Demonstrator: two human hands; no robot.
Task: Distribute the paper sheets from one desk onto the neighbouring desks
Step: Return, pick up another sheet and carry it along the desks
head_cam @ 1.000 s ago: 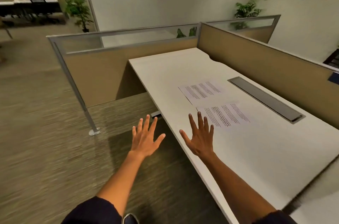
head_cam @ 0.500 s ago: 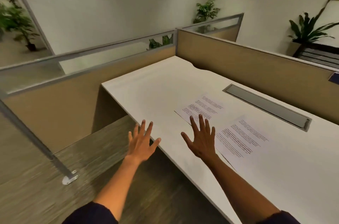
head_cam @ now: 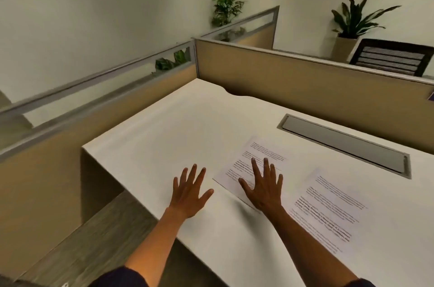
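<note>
Head view — right hand (head_cam: 263,189) fingers (head_cam: 256,168) spread over near sheet (head_cam: 237,169).

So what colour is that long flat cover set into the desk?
Grey: the long metal cable cover shows best in the head view.

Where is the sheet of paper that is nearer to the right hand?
In the head view, this sheet lies on the white desk, partly under the right hand, left of the other sheet.

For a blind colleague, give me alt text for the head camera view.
Both hands spread open over a white desk: the right hand above one printed paper sheet, the left hand over bare desktop. A second sheet lies further right.
</note>
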